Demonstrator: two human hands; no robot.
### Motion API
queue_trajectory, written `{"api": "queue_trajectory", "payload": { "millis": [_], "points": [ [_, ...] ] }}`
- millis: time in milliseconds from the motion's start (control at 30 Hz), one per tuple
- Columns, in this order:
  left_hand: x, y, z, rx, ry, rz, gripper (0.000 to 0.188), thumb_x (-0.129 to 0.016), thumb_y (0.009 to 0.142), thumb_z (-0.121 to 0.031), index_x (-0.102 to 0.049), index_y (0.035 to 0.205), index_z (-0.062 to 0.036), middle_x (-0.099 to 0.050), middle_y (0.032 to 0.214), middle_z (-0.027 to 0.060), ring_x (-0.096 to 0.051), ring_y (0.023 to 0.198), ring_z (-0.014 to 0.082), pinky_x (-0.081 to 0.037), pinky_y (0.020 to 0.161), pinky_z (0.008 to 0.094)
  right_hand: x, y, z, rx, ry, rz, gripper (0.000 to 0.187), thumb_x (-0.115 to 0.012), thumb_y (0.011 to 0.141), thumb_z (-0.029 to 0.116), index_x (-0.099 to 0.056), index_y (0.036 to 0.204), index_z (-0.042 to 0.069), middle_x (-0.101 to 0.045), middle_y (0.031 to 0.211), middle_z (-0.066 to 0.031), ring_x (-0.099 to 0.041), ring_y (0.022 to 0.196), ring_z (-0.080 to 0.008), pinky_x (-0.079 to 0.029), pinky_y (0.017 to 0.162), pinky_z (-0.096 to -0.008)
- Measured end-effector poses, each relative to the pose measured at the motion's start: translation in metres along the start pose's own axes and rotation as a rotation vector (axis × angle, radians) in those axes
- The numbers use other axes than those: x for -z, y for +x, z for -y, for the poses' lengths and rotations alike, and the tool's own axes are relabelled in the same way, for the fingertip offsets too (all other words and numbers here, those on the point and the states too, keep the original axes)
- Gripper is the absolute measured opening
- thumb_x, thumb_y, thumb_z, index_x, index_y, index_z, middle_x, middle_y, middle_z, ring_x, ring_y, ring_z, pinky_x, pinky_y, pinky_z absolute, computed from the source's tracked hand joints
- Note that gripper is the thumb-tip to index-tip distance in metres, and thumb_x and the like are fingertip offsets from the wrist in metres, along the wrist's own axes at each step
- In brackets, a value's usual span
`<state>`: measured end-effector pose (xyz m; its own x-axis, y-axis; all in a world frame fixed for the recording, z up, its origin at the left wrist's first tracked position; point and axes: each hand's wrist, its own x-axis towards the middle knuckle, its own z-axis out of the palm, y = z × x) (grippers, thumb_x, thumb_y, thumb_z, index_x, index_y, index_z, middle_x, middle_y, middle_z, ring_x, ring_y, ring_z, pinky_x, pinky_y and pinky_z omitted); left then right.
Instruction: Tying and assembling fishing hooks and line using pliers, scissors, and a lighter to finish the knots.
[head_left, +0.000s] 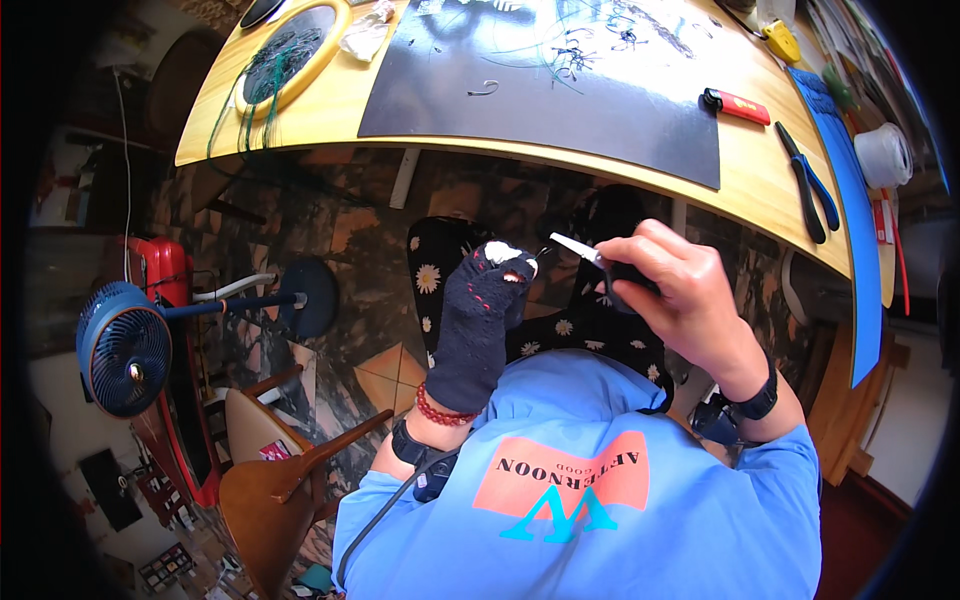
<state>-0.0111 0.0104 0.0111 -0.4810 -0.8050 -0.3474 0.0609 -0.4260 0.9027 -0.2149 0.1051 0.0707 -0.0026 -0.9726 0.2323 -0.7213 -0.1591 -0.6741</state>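
Note:
A black sock (470, 325) with red stitches covers my left hand (490, 290) down to the wrist, so its fingers are hidden. White material and a small gap showing skin appear at its upper end. My right hand (675, 285) is closed around small scissors (577, 248) with pale blades and dark handles. The blade tips point left, just apart from the sock's upper end. A thin dark strand seems to lie between the two. Both hands are above my lap, in front of the table edge.
The wooden table (775, 190) ahead bears a dark mat (540, 115) with thread scraps, a yellow-rimmed oval tray (340, 25) with green threads, a red lighter (737, 106), pliers (806, 183) and a blue strip (850, 230). Left are a fan (125, 350) and a wooden chair (262, 495).

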Motion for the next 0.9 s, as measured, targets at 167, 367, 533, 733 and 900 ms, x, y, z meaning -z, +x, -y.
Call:
{"api": "queue_trajectory", "payload": {
  "millis": [167,367,533,733,900],
  "points": [
    [0.001,-0.005,-0.009,0.160,-0.063,-0.012,0.012,-0.063,0.094,-0.024,-0.065,0.098,-0.0122,-0.048,0.073,-0.0082,-0.040,0.058,0.0030,-0.031,0.052,0.0208,0.043,0.007,0.017,0.013,-0.290,-0.319,0.041,-0.068,0.076,-0.011,-0.067,0.114,0.005,-0.065,0.093,-0.0125,-0.066,0.081,-0.0325,-0.054,0.070,-0.0379],
    [0.011,0.002,0.000,0.309,-0.332,0.170,0.018,-0.063,0.095,-0.027,-0.064,0.098,-0.0097,-0.050,0.072,-0.0055,-0.041,0.057,0.0046,-0.030,0.052,0.0227,0.072,0.020,-0.013,0.034,-0.651,-0.339,0.039,-0.060,0.081,-0.013,-0.067,0.114,0.007,-0.067,0.101,-0.0108,-0.066,0.089,-0.0341,-0.053,0.075,-0.0407],
    [0.007,-0.001,0.000,0.311,-0.257,0.099,0.016,-0.065,0.094,-0.025,-0.065,0.099,-0.0106,-0.049,0.072,-0.0062,-0.042,0.058,0.0056,-0.031,0.053,0.0237,0.062,0.022,-0.006,0.101,-0.794,-0.372,0.028,-0.065,0.081,-0.009,-0.068,0.105,0.004,-0.066,0.097,-0.0112,-0.065,0.087,-0.0331,-0.052,0.072,-0.0396],
    [0.001,-0.007,-0.012,0.259,-0.115,0.142,0.013,-0.066,0.094,-0.023,-0.066,0.100,-0.0109,-0.054,0.079,-0.0044,-0.046,0.067,0.0066,-0.036,0.059,0.0232,-0.004,0.016,0.015,0.024,0.048,-0.166,0.019,-0.077,0.077,-0.002,-0.065,0.091,0.001,-0.060,0.087,-0.0101,-0.066,0.082,-0.0251,-0.053,0.068,-0.0352],
    [0.000,-0.006,-0.011,-0.013,0.131,0.197,0.008,-0.066,0.095,-0.015,-0.064,0.096,-0.0074,-0.056,0.086,-0.0029,-0.049,0.077,0.0074,-0.041,0.067,0.0237,-0.016,0.016,0.003,-0.075,0.242,-0.057,0.011,-0.074,0.082,-0.001,-0.063,0.085,-0.001,-0.059,0.078,-0.0064,-0.066,0.064,-0.0140,-0.048,0.054,-0.0259]
  ]
}}
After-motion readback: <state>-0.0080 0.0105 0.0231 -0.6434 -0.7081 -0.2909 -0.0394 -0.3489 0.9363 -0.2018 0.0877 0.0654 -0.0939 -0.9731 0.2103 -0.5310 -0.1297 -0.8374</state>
